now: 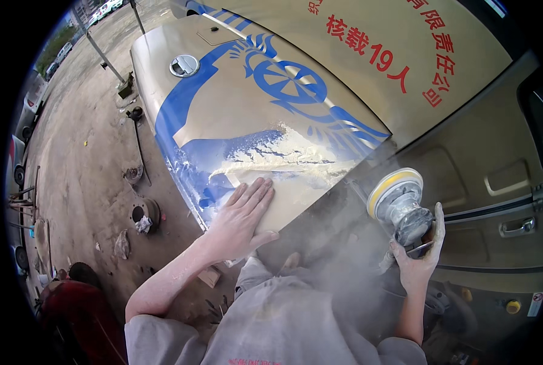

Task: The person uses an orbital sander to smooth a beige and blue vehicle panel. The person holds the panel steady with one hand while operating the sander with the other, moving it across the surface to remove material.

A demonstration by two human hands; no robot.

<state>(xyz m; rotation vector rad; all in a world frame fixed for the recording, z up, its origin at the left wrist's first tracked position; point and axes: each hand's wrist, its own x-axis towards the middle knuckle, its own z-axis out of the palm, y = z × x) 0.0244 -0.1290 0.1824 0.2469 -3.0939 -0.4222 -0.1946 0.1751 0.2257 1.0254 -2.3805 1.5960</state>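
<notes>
My left hand (242, 214) lies flat, fingers stretched out, on the lower part of a beige-gold vehicle door (223, 112) with blue decoration. Right beside its fingertips is a rough patch of pale yellowish filler (293, 152) over the blue paint, with powder scattered around it. On my right, clear of the panel, a round orbital sander (409, 213) is held up with its yellow-edged pad facing up and away from me. Around its lower end the fingers of my right hand (418, 260) are closed. Dust hangs in the air below the sander.
The vehicle's side (466, 164) with a door handle (518, 227) stands close on the right. On the dirt ground at the left lie a rusty wheel hub (145, 213) and a crumpled bag (122, 244). A red rounded object (80, 316) sits at the lower left; parked cars stand farther off.
</notes>
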